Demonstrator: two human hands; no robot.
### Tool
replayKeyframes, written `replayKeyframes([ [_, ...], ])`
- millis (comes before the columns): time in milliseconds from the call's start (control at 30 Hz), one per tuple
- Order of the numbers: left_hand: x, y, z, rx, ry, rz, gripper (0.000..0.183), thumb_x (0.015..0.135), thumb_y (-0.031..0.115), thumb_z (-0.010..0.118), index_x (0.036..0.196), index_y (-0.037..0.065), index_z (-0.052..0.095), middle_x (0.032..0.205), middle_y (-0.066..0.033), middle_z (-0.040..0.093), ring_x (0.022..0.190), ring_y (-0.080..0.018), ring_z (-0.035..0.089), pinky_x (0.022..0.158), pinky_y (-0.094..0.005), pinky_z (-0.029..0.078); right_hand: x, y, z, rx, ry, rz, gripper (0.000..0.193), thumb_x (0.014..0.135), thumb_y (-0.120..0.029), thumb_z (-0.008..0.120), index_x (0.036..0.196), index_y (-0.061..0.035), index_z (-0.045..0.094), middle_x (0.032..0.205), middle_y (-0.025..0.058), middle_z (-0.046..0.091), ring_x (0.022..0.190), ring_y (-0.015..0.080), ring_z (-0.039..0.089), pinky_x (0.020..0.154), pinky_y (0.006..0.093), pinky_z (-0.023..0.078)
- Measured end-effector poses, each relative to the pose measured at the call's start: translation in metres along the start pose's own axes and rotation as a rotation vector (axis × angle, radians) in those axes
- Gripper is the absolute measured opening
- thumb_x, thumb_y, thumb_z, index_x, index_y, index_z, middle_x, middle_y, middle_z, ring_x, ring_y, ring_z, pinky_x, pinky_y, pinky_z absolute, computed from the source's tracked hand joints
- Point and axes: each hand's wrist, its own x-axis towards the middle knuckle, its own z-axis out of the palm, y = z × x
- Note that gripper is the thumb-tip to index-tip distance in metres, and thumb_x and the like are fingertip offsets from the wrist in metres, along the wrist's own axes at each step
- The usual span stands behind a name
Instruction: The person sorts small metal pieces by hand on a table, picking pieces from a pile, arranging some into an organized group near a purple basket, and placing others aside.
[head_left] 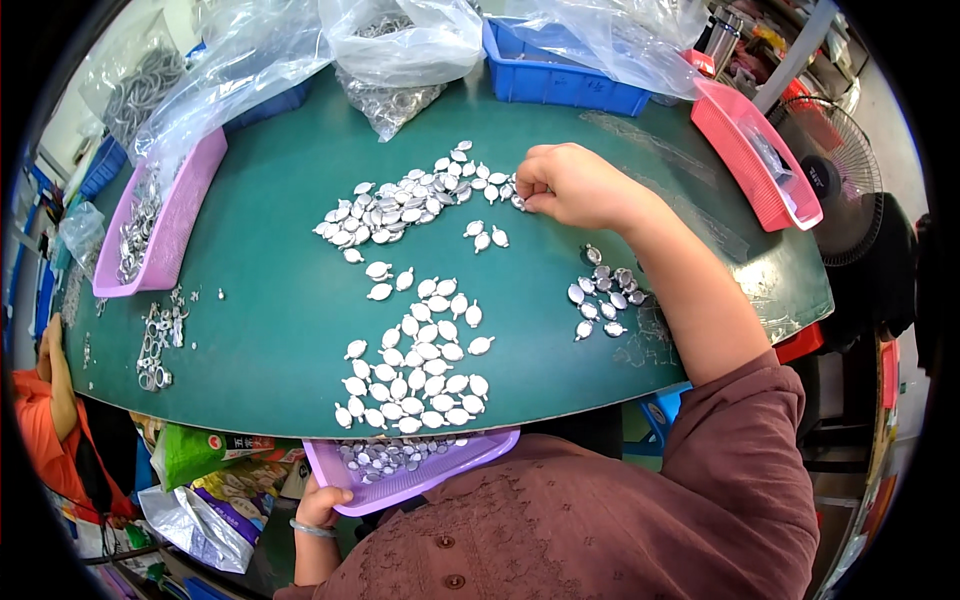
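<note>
The person's right grip [580, 187] is bent over the right end of the far heap of silver oval pieces [405, 214] on the green table [270, 310]; its fingertips are drawn together at one piece, though whether they pinch it cannot be told. The left grip [318, 505] clasps the rim of a purple basket [430, 489] at the near edge, thumb over the top. More silver ovals lie spread nearer. The pieces look light, stiff and probably slippery on their smooth faces; the narrow end tabs or side edges should offer the surest hold.
</note>
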Motion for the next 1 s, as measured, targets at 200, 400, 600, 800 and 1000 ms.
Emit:
replayKeyframes([
  [200,-0.001,-0.006,-0.017,0.004,-0.037,-0.046,0.074,0.050,0.009,0.064,0.119,-0.005,0.042,0.111,-0.0133,0.053,0.100,-0.0262,0.053,0.087,-0.0357,0.042,0.001,0.001,-0.001,0.128,-0.010,-0.034,0.010,0.071,-0.002,0.064,0.080,-0.0015,0.060,0.080,0.0093,0.057,0.069,0.0216,0.057,0.061,0.0317,0.046],
  [400,0.000,0.002,-0.001,0.005,-0.019,-0.011,0.069,0.049,0.012,0.063,0.114,-0.005,0.044,0.103,-0.0136,0.055,0.092,-0.0269,0.055,0.082,-0.0350,0.044,0.002,0.004,0.004,0.065,0.029,-0.088,0.009,0.071,-0.004,0.065,0.079,-0.0011,0.061,0.078,0.0094,0.057,0.069,0.0215,0.056,0.061,0.0321,0.046],
  [600,0.001,-0.002,-0.004,-0.008,-0.023,0.003,0.074,0.049,0.011,0.062,0.118,-0.006,0.041,0.109,-0.0161,0.054,0.098,-0.0288,0.055,0.087,-0.0369,0.043,0.003,-0.005,0.003,0.122,-0.037,-0.074,0.011,0.073,-0.007,0.065,0.080,-0.0001,0.061,0.079,0.0099,0.057,0.071,0.0221,0.057,0.064,0.0319,0.046],
  [800,0.002,-0.004,-0.006,-0.019,-0.041,0.007,0.076,0.050,0.011,0.062,0.120,-0.006,0.040,0.112,-0.0169,0.053,0.100,-0.0297,0.054,0.088,-0.0377,0.043,-0.001,0.004,0.001,0.152,0.027,-0.079,0.011,0.073,-0.006,0.065,0.081,-0.0001,0.061,0.080,0.0095,0.057,0.068,0.0204,0.058,0.062,0.0303,0.047],
  [1000,0.001,-0.003,-0.009,-0.032,-0.063,-0.020,0.076,0.050,0.008,0.063,0.121,-0.006,0.040,0.113,-0.0150,0.052,0.103,-0.0286,0.052,0.091,-0.0379,0.040,0.001,-0.003,0.004,0.139,-0.064,-0.015,0.011,0.071,-0.005,0.065,0.080,0.0001,0.061,0.079,0.0089,0.057,0.067,0.0186,0.058,0.060,0.0293,0.047],
])
